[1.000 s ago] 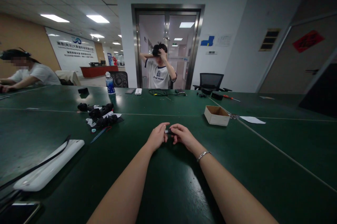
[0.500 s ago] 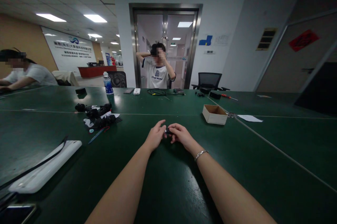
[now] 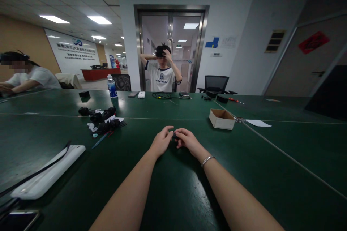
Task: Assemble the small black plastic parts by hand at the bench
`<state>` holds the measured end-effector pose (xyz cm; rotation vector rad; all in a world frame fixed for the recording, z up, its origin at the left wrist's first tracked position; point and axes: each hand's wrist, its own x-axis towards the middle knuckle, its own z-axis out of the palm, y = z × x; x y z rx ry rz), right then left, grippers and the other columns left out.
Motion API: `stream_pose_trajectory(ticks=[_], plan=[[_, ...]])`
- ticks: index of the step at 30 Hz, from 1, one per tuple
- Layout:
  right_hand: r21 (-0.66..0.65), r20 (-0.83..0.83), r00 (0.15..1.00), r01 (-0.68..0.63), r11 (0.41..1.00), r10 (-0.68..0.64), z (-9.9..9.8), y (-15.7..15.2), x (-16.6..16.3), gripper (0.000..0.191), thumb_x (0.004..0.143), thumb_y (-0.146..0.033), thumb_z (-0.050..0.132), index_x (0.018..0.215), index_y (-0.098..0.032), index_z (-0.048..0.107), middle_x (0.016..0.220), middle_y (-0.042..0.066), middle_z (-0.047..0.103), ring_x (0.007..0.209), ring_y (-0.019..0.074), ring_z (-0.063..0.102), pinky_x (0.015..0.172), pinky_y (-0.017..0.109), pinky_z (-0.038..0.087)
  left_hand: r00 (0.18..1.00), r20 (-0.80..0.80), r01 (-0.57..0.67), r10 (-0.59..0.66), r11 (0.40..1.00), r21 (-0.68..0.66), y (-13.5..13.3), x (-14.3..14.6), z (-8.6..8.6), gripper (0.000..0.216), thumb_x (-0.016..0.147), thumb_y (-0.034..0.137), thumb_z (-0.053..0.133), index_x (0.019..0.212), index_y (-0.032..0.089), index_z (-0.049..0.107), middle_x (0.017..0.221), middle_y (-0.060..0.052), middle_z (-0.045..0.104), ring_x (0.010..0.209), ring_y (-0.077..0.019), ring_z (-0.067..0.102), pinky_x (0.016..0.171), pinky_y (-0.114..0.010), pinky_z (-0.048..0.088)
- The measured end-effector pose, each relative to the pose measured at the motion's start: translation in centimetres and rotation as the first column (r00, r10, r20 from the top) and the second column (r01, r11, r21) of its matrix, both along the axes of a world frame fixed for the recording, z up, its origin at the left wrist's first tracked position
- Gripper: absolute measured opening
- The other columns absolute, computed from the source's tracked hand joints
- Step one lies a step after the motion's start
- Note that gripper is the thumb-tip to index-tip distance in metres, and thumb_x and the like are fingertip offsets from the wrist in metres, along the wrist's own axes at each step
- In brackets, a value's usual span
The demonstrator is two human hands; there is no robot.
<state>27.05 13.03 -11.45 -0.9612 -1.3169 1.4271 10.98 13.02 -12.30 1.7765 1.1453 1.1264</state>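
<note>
Over the green table (image 3: 187,187), my two hands meet around a small black object (image 3: 175,135), mostly hidden by my fingers and too small to name. Thumb and fingers of my right hand (image 3: 187,139) pinch it from the right. My left hand (image 3: 162,140) closes on its left end with the thumb, while the index finger stretches forward above it. A silver bracelet (image 3: 208,161) circles my right wrist.
An open cardboard box (image 3: 222,123) sits right of my hands, beside a white paper (image 3: 258,123). To the left lie black parts (image 3: 104,124), a blue pen-like tool (image 3: 100,140), a long white case (image 3: 51,173) and a phone (image 3: 20,221). A person (image 3: 162,75) sits opposite.
My left thumb and fingers have come closer to my right hand, and the silvery end of the small object is now covered. The person opposite has shifted the raised arm slightly.
</note>
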Motion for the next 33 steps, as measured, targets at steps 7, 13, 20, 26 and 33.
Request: stream_pose_trajectory(ticks=[7,13,20,26,33], plan=[[0.008,0.015,1.0,0.003,1.0,-0.003,-0.15,0.09,0.01,0.014,0.08,-0.025,0.065,0.088,-0.015,0.059,0.06,-0.002,0.058,0.041,0.0072,0.051,0.046,0.021,0.053,1.0,0.013,0.019,-0.018,0.999,-0.035,0.04,0.03,0.09,0.041,0.09,0.044,0.038,0.115,0.019,0.058,0.065,0.002,0.052,0.055,-0.0112,0.046,0.054,-0.023,0.036],[0.013,0.014,1.0,-0.003,1.0,0.003,-0.27,0.15,-0.05,0.016,0.08,-0.026,0.065,0.089,-0.015,0.059,0.061,-0.002,0.058,0.041,0.007,0.051,0.046,0.022,0.053,0.999,0.044,0.027,-0.025,0.998,-0.052,0.09,0.02,0.03,0.04,0.09,0.042,0.037,0.118,0.02,0.056,0.059,0.003,0.048,0.055,-0.0117,0.046,0.053,-0.023,0.035],[-0.009,-0.001,1.0,0.004,1.0,-0.004,-0.13,0.07,-0.06,0.018,0.079,-0.027,0.067,0.089,-0.015,0.058,0.059,-0.003,0.057,0.042,0.0077,0.052,0.047,0.022,0.054,0.998,0.048,0.033,-0.03,0.998,-0.054,-0.04,0.06,0.24,0.041,0.091,0.043,0.035,0.116,0.019,0.057,0.063,0.002,0.048,0.055,-0.011,0.044,0.052,-0.022,0.035],[-0.003,0.0,1.0,-0.003,1.0,0.003,-0.08,0.03,-0.07,0.015,0.08,-0.026,0.066,0.088,-0.015,0.059,0.058,-0.003,0.057,0.042,0.0075,0.052,0.046,0.022,0.053,0.998,0.038,0.048,-0.046,0.997,-0.055,-0.34,0.04,0.59,0.038,0.089,0.041,0.039,0.113,0.019,0.058,0.067,0.001,0.05,0.058,-0.0114,0.045,0.053,-0.022,0.036],[-0.012,0.001,1.0,0.014,1.0,-0.014,0.09,-0.15,-0.1,0.011,0.082,-0.023,0.063,0.087,-0.015,0.058,0.058,-0.003,0.056,0.041,0.0072,0.051,0.045,0.021,0.053,0.998,0.038,0.054,-0.053,0.998,-0.044,-0.26,0.05,0.54,0.036,0.084,0.032,0.044,0.115,0.019,0.056,0.073,0.001,0.054,0.059,-0.0112,0.048,0.057,-0.023,0.039]])
